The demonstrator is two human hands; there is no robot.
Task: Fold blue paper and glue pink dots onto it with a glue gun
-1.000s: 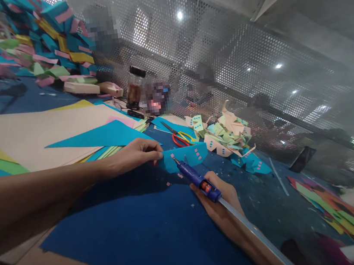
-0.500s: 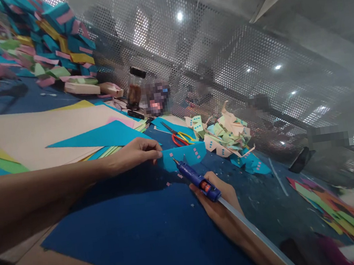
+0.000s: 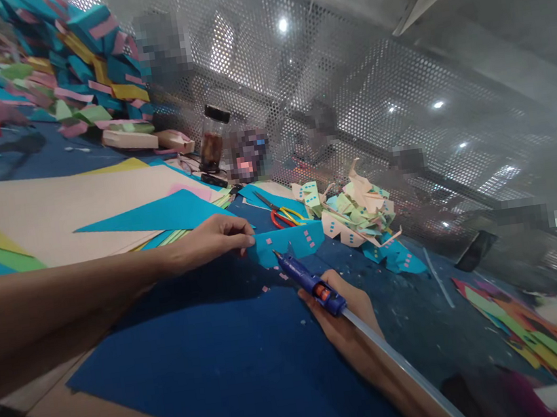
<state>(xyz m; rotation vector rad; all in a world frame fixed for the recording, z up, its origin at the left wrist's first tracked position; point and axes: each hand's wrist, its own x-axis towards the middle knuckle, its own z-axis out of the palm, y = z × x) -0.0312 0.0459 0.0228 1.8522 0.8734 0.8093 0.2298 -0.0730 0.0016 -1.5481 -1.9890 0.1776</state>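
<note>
My left hand [image 3: 211, 241] pinches the left end of a small cyan paper piece [image 3: 290, 242] with tiny pink squares stuck on it, holding it just above the dark blue sheet [image 3: 215, 353]. My right hand [image 3: 347, 319] grips a blue glue gun [image 3: 311, 283] with a clear glue stick [image 3: 402, 370] trailing back along my forearm. The gun's nozzle touches the lower edge of the cyan piece. A few loose pink squares lie on the blue sheet below the piece.
Red and yellow scissors [image 3: 282, 213] lie just behind the piece. Beyond them is a heap of decorated paper pieces [image 3: 359, 215]. Large coloured paper sheets [image 3: 63, 213] lie at left, folded boxes [image 3: 69, 65] are stacked far left, a glass jar [image 3: 212, 140] stands by the perforated metal wall, and paper scraps [image 3: 541, 331] lie at right.
</note>
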